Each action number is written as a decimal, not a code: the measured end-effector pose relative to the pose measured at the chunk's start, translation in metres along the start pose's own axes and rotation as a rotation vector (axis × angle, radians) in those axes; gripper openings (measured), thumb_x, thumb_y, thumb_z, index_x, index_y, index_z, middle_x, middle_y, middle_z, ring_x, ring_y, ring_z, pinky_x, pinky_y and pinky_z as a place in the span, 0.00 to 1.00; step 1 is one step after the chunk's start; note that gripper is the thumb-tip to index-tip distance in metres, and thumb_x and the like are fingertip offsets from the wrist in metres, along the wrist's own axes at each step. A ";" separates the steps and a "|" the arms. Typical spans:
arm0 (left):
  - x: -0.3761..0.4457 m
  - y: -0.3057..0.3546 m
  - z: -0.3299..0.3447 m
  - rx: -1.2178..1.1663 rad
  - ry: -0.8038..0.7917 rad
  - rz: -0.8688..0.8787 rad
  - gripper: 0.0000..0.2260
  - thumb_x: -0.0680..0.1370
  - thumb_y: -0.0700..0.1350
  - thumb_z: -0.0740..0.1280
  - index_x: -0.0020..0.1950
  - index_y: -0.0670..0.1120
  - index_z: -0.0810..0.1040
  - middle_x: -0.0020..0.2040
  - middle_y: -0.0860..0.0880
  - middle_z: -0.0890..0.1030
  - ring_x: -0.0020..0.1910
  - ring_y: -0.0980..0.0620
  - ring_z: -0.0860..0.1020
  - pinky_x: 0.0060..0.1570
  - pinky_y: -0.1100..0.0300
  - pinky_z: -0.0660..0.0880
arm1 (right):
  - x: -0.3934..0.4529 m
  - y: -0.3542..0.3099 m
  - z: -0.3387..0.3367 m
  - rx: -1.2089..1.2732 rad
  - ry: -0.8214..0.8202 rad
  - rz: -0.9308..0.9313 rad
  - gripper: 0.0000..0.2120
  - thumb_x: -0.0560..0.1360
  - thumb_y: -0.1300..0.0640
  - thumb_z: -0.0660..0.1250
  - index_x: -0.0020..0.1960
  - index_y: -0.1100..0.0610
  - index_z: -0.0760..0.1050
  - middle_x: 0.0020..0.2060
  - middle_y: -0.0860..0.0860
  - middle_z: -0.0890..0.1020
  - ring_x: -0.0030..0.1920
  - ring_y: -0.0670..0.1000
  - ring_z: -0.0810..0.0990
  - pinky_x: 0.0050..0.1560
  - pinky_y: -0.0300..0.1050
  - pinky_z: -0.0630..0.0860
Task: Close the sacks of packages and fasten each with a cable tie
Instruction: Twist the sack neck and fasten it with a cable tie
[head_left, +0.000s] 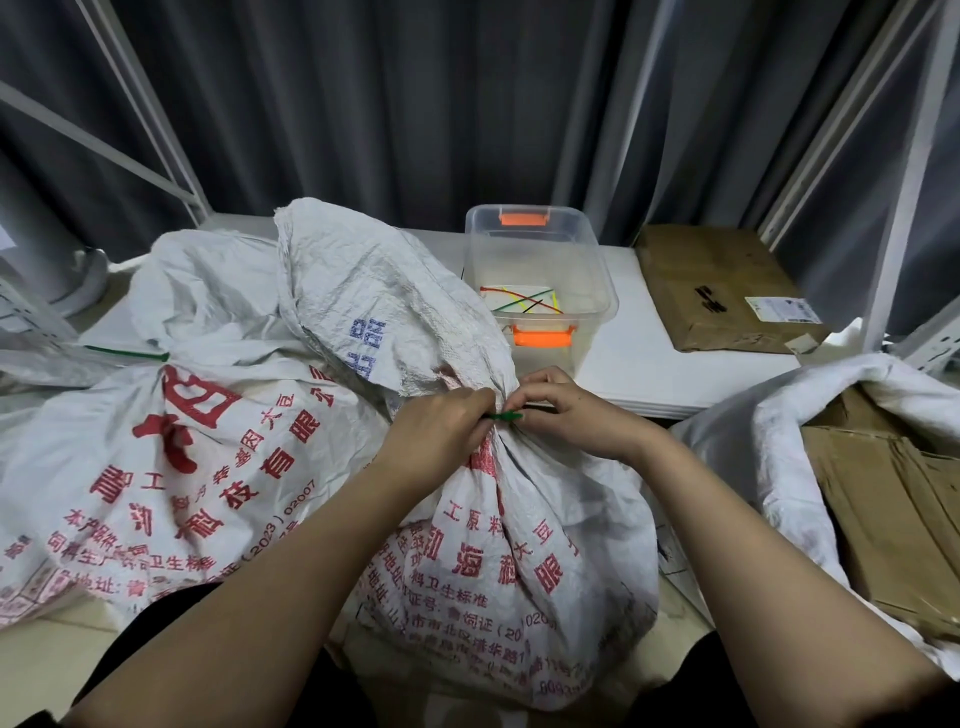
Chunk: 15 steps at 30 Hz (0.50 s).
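Your left hand (441, 431) is clamped on the bunched neck of the middle sack (498, 525), and your right hand (566, 410) is pinching the green cable tie (506, 416) where it pokes out between them. The tie's axis runs left-right across the neck. The right hand sits nearer the free end, so the pull likely goes rightward.
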<state>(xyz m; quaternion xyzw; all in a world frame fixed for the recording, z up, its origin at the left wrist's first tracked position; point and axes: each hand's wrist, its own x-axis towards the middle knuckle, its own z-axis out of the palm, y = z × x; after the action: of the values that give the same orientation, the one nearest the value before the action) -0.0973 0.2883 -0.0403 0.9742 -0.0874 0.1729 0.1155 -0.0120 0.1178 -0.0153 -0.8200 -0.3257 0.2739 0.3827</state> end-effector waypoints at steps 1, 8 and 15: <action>0.000 0.001 -0.001 -0.012 -0.010 -0.019 0.06 0.78 0.46 0.64 0.49 0.45 0.76 0.42 0.46 0.80 0.40 0.42 0.79 0.33 0.53 0.73 | 0.000 0.000 0.000 0.002 0.007 -0.003 0.07 0.78 0.62 0.65 0.55 0.57 0.79 0.60 0.55 0.67 0.64 0.45 0.66 0.66 0.28 0.58; 0.001 0.003 -0.004 -0.043 -0.034 -0.066 0.06 0.78 0.46 0.64 0.51 0.45 0.77 0.44 0.46 0.81 0.43 0.42 0.79 0.35 0.53 0.71 | -0.003 0.000 -0.004 0.040 0.016 -0.029 0.09 0.78 0.61 0.65 0.56 0.58 0.80 0.56 0.51 0.70 0.63 0.45 0.67 0.60 0.21 0.59; 0.000 0.001 -0.002 -0.022 -0.016 -0.059 0.07 0.78 0.48 0.63 0.51 0.47 0.77 0.44 0.49 0.81 0.42 0.45 0.79 0.33 0.54 0.72 | 0.000 0.003 -0.002 0.077 0.054 -0.032 0.08 0.76 0.62 0.68 0.53 0.53 0.80 0.56 0.53 0.70 0.64 0.46 0.68 0.68 0.33 0.61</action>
<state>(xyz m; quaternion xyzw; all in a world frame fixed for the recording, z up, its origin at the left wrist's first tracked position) -0.0978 0.2874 -0.0383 0.9764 -0.0615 0.1607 0.1308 -0.0096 0.1160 -0.0164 -0.8064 -0.3177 0.2580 0.4269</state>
